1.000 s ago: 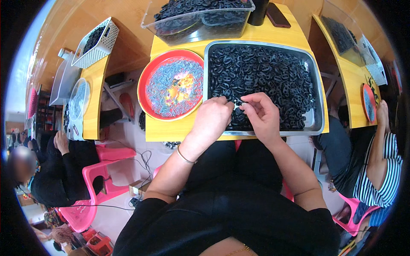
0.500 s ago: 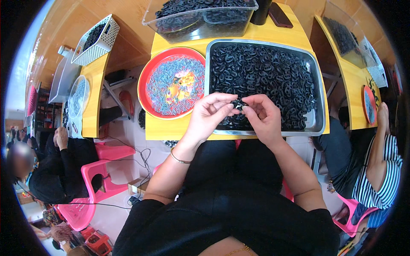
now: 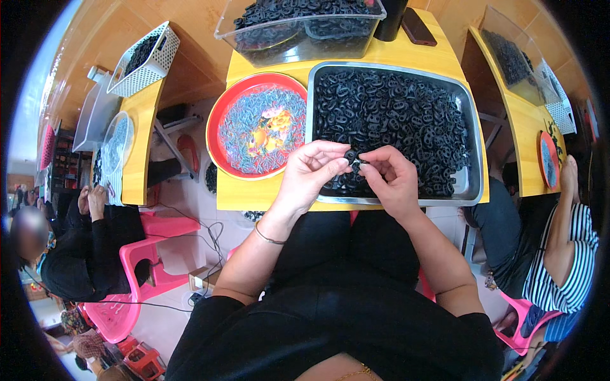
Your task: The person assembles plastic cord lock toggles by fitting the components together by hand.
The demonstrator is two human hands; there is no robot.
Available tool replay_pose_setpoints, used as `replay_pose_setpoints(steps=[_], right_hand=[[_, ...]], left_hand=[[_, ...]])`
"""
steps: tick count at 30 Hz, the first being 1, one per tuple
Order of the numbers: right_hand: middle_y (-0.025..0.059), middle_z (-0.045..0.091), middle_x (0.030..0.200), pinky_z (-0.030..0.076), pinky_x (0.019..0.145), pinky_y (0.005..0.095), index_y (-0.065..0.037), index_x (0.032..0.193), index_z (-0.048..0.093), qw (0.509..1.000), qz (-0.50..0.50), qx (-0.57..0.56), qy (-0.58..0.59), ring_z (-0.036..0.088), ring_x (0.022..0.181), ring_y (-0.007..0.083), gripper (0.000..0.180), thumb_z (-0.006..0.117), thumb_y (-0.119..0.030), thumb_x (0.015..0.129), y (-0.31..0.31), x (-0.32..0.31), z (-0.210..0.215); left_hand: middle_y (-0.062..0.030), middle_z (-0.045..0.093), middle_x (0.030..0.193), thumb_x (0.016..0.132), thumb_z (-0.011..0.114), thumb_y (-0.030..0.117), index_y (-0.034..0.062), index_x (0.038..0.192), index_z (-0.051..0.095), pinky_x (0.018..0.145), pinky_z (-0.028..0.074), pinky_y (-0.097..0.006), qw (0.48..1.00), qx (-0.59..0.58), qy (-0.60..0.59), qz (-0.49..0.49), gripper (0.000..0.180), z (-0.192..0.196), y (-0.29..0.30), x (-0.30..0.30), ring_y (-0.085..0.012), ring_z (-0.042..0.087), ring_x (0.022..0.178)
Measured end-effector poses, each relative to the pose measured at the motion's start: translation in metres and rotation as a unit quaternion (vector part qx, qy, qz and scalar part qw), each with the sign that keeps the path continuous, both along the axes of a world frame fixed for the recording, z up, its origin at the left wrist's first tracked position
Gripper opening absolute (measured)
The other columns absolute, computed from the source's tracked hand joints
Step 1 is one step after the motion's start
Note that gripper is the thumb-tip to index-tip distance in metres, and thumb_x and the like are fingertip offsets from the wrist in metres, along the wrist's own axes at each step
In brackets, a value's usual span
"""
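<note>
Over the near edge of a metal tray [image 3: 479,146], my two hands meet fingertip to fingertip. My left hand [image 3: 312,176] pinches a small black plastic piece [image 3: 351,155] between thumb and fingers. Close beside it, my right hand [image 3: 393,178] is closed in a pinch at the same piece; a tiny light glint shows at its fingertips, too small to name. The tray is filled with many black oval pieces [image 3: 394,114] with holes. To its left lies a round red tray [image 3: 213,127] with thin grey metal pins [image 3: 238,130] scattered over its printed flower base.
A clear bin [image 3: 305,47] of black pieces stands at the table's back, next to a dark cylinder [image 3: 389,22] and a phone [image 3: 418,28]. Co-workers sit at yellow tables left and right. A pink chair [image 3: 130,267] and cables are on the left floor.
The black piece now shows more clearly above my left fingertips, and my right fingertips have shifted slightly down and away from it. The view has shifted a little.
</note>
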State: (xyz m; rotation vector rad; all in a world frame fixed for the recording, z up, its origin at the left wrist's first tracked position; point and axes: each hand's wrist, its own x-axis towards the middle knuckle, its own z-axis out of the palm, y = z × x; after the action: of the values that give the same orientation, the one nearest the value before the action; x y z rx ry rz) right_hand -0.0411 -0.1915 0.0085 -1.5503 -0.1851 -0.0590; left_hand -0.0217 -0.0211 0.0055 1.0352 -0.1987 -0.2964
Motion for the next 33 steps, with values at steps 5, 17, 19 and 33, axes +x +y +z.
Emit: replay_pose_setpoints(steps=[5,17,19,33], right_hand=[[0.0051,0.058,0.085,0.047,0.065,0.0198,0.000,0.091,0.060,1.000,-0.004,0.005,-0.017,0.058,0.075,0.0081,0.015,0.060,0.004,0.076,0.0009,0.0010,0.0016],[0.0046,0.058,0.084,0.046,0.064,0.0197,0.000,0.091,0.060,1.000,-0.002,0.010,-0.006,0.058,0.075,0.0081,0.015,0.060,0.003,0.076,0.0017,0.0002,0.0013],[0.0045,0.058,0.084,0.046,0.064,0.0196,0.000,0.091,0.060,1.000,0.002,0.000,-0.004,0.058,0.074,0.0079,0.015,0.060,0.003,0.076,0.0011,0.0004,0.0001],[0.0024,0.059,0.081,0.045,0.062,0.0190,-0.001,0.092,0.058,1.000,0.004,0.018,0.007,0.056,0.072,0.0057,0.016,0.061,0.001,0.076,0.0026,-0.0003,0.0010]], left_hand=[[-0.0097,0.064,0.083,0.080,0.059,-0.002,-0.0023,0.099,0.058,0.069,0.051,-0.023,0.999,0.000,0.000,0.034,0.019,-0.0002,-0.0023,-0.0013,-0.0135,0.062,0.073],[-0.0077,0.062,0.086,0.082,0.058,-0.001,-0.0018,0.098,0.057,0.072,0.052,-0.024,1.000,-0.003,-0.008,0.021,0.016,-0.0020,0.0008,-0.0008,-0.0109,0.061,0.077],[-0.0076,0.062,0.086,0.082,0.057,-0.001,-0.0018,0.098,0.058,0.072,0.052,-0.024,1.000,-0.006,-0.009,0.027,0.016,-0.0013,0.0002,-0.0013,-0.0110,0.061,0.077],[-0.0083,0.062,0.088,0.081,0.058,-0.003,-0.0021,0.098,0.057,0.071,0.051,-0.024,0.999,0.032,-0.012,0.024,0.017,-0.0040,-0.0017,-0.0041,-0.0122,0.061,0.078]])
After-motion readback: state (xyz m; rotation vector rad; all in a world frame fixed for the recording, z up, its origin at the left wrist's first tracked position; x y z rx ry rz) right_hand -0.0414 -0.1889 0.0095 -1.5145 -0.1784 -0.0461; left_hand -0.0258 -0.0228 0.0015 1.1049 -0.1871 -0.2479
